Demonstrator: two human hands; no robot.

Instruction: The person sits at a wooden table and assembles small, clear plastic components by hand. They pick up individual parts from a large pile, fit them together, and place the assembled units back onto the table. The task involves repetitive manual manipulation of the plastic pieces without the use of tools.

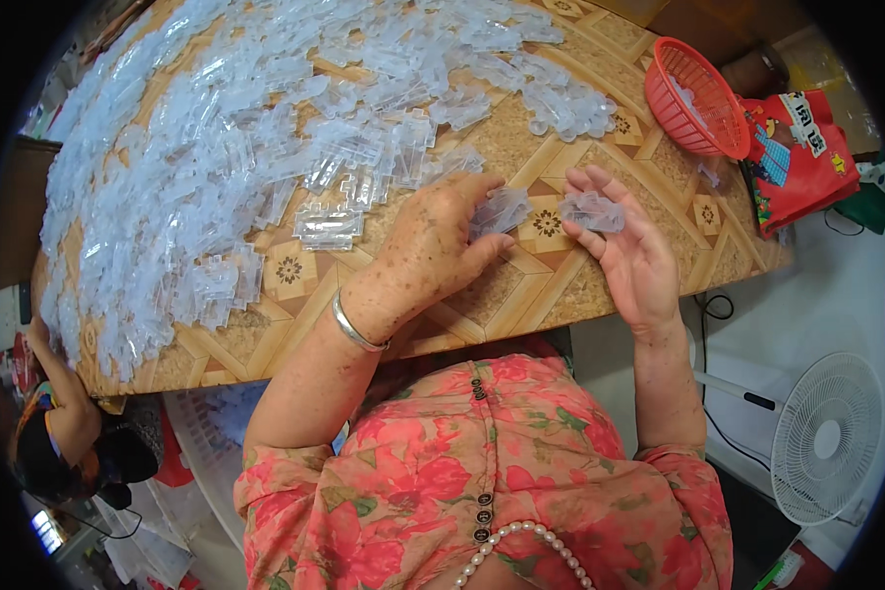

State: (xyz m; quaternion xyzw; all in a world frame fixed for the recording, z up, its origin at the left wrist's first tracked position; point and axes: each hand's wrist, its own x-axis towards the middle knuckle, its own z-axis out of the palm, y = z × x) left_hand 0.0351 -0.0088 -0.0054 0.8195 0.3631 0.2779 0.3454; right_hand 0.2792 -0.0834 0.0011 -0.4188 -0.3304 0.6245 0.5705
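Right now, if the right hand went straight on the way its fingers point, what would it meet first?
Probably the cluster of small, rounded, clear plastic pieces on the patterned brown table; depth is unclear, so the right hand might pass above.

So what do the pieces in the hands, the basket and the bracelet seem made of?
Pieces: likely clear, glossy plastic; they're see-through with bright highlights.
Basket: probably red moulded plastic, slightly shiny, with an even open lattice.
Bracelet: looks like polished metal, silvery with glints; which metal, I can't tell.

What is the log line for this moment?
left hand: holds clear plastic; right hand: holds more clear plastic; table: plastic pile; nearby: red basket
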